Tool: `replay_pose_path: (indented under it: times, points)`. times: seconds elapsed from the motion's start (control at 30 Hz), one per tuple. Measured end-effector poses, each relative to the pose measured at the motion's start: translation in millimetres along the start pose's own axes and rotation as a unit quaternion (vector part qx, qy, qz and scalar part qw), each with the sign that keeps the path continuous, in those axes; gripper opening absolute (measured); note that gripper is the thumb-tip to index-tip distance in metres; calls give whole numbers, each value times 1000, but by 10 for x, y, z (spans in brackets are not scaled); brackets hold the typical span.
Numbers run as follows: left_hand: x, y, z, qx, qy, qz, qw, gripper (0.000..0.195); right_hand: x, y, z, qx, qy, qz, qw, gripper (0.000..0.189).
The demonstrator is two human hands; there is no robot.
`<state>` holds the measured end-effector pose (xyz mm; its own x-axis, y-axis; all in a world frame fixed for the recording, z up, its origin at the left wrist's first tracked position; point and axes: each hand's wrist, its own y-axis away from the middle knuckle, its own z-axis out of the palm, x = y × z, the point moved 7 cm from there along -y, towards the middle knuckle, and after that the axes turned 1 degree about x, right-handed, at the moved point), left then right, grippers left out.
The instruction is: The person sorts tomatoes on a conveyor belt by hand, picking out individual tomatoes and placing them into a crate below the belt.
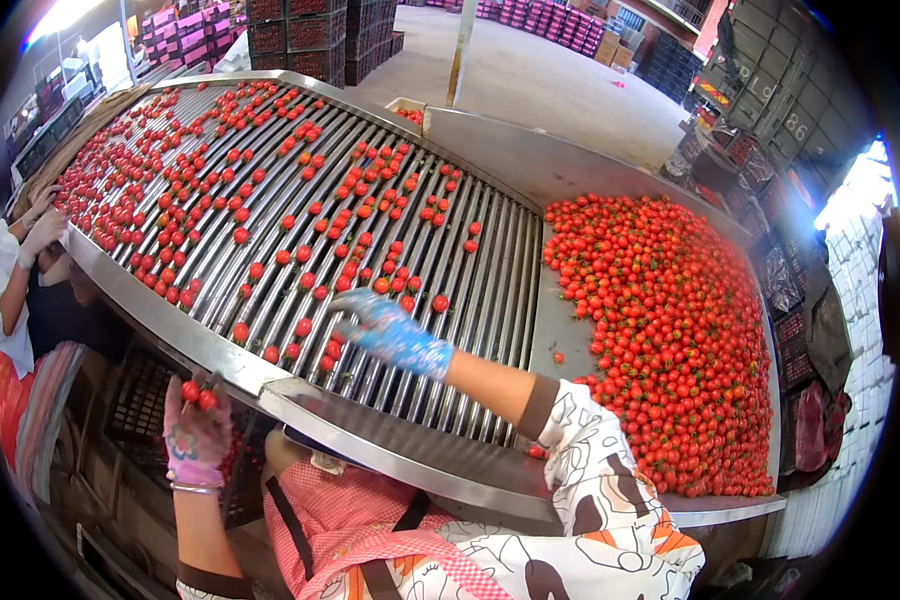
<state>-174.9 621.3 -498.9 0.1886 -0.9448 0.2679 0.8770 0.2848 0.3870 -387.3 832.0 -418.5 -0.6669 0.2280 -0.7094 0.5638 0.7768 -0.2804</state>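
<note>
My left hand (199,439), in a pink flowered glove, is outside the near metal rim and holds at least two small red tomatoes (207,399) at its fingers. Below it, partly hidden, is a dark plastic crate (139,394) with some tomatoes in it. My right hand (390,330) wears a blue patterned glove and reaches over the roller conveyor (487,337). Its thumb and fingers are apart, close to loose tomatoes (332,349) on the rollers; nothing shows in its grasp. More tomatoes (381,285) lie scattered just beyond the fingertips.
A large heap of tomatoes (667,337) fills much of the metal feed tray (559,330) at right. A raised metal rim (161,300) borders the rollers. Another person's gloved hands (45,221) rest by the left edge. Stacked crates (296,37) and a post (461,52) stand beyond.
</note>
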Motion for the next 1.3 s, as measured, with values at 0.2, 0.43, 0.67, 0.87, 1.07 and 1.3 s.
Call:
replay_pose_path:
  times: [0.2,0.43,0.67,0.87,1.07,1.3]
  points:
    - [678,-263,-1584,220,52,151,962,47,1456,-298,-498,84,75,128,985,38]
    - [788,-419,-120,277,-668,520,456,57,2289,-1528,-989,196,223,87,951,35]
    - [70,-767,729,98,-787,480,376,56,2836,-2429,-996,165,418,30,893,47]
    - [-3,-773,835,101,-811,479,320,46,2671,-2617,-817,64,489,52,868,34]
    - [-66,-796,775,84,-802,495,323,53,2152,-1806,-804,187,388,18,902,34]
    - [-277,-886,649,42,-258,215,941,35,226,-881,326,51,-45,-13,998,38]
